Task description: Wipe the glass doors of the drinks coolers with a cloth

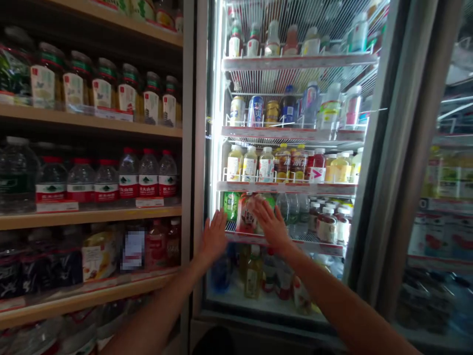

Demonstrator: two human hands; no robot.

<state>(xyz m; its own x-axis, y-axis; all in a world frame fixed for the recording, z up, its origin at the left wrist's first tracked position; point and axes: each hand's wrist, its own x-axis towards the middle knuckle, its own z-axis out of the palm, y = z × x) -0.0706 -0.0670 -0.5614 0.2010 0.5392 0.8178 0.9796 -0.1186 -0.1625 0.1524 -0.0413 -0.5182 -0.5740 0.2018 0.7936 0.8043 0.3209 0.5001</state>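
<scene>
My right hand [272,224] reaches to the lower shelf of a lit drinks cooler, fingers stretched out. Its fingertips overlap the top right of a red package [245,217] with a dark label; whether they touch it is unclear. My left hand [215,235] is raised at the cooler's left edge, fingers extended upward, with nothing visible in it. A green package [230,207] stands just left of the red one, and more green shows behind my right fingers. Clear bottles [292,212] stand to the right of that hand.
Wire shelves hold bottles and cans above, with price-strip edges such as the lower shelf rail [325,248]. Bottles [253,271] stand on the cooler floor. The metal frame [399,148] bounds the right side. Wooden shelves [92,217] with red-capped water bottles [129,172] are at left.
</scene>
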